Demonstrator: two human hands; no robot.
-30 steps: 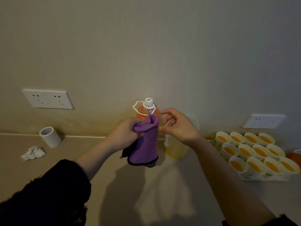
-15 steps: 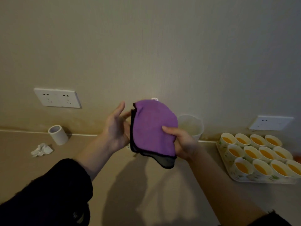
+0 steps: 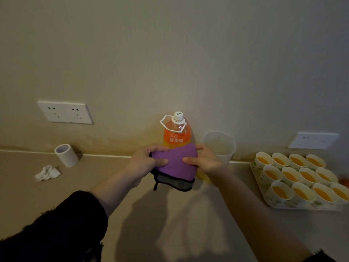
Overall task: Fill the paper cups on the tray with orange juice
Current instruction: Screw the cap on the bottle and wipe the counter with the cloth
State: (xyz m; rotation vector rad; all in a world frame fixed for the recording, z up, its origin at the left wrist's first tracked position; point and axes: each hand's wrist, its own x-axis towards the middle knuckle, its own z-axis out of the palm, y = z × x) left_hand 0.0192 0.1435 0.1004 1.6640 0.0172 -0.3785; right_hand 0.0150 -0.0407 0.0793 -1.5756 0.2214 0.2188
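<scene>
Centrally, left hand [image 3: 145, 163] and right hand [image 3: 205, 161] each grasp folded purple cloth [image 3: 174, 163], thumbs on top, just in front of orange juice bottle [image 3: 176, 137]. Bottle capped, upright by far wall. Paper cups [image 3: 300, 176], visible ones holding juice, packed on tray [image 3: 302, 207] at right. Clear tub [image 3: 219, 146] right of bottle; tape roll [image 3: 66, 155] and crumpled tissue [image 3: 48, 173] at left.

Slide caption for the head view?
Left hand and right hand grip a purple cloth before the juice bottle; paper cups on the tray hold juice.
</scene>
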